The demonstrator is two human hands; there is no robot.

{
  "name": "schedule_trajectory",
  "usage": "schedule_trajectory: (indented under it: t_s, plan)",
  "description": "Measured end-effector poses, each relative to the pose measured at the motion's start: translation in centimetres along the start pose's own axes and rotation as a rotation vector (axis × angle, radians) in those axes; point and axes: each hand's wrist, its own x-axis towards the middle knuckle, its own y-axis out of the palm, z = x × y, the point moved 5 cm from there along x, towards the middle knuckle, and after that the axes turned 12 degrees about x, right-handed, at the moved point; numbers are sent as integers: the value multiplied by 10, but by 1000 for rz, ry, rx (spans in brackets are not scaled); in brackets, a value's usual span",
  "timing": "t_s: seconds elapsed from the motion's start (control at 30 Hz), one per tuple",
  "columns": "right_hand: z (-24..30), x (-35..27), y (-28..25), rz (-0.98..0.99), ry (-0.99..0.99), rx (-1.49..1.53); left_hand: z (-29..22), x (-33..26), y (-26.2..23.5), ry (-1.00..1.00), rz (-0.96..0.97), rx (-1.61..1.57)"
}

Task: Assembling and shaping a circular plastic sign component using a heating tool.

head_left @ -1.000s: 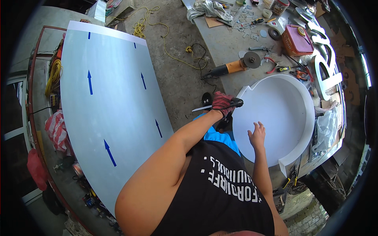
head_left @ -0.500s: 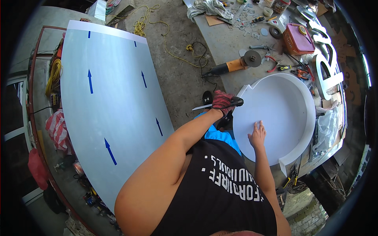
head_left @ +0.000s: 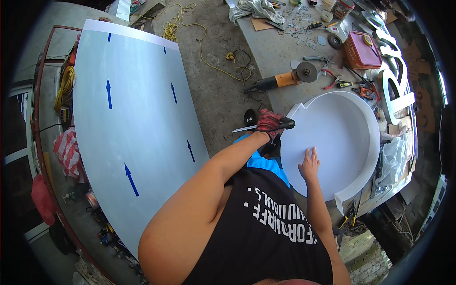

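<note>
A red glove with dark fingertips covers my left hand (head_left: 269, 124), closed at the left edge of a round white tray-like piece (head_left: 327, 137). A thin white strip (head_left: 243, 128) pokes out of that fist toward the left. The glove hides whether it joins the piece's raised rim (head_left: 373, 133). That rim runs along the far and right sides, with an angular kink near the glove and a loose-looking end at the front right. My bare right hand (head_left: 309, 164) rests on the flat inner face, fingers spread, holding nothing.
An angle grinder (head_left: 285, 78) lies beyond the round piece on the worktable (head_left: 259, 40). Pliers (head_left: 317, 58), a red tub (head_left: 362, 50) and large metal letters (head_left: 398, 99) are there too. A pale sheet with blue arrows (head_left: 142, 118) stretches along my left. Yellow cord (head_left: 202, 47) trails on the floor.
The view has shifted slightly. Both hands keep their places on the round piece, and the white strip stays in the gloved left hand.
</note>
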Motion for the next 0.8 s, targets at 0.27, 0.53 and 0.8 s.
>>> schedule_trajectory:
  t_s: [0.27, 0.53, 0.8]
  plan:
    - [9, -3, -9, -17, 1, 56, -1, 2, -2, 14, -10, 45]
    - [8, -3, -10, -28, 11, 71, -2, 4, 3, 13, 81, 106]
    - [3, 1, -3, -14, 23, 55, 0, 3, 4, 3, 94, 121]
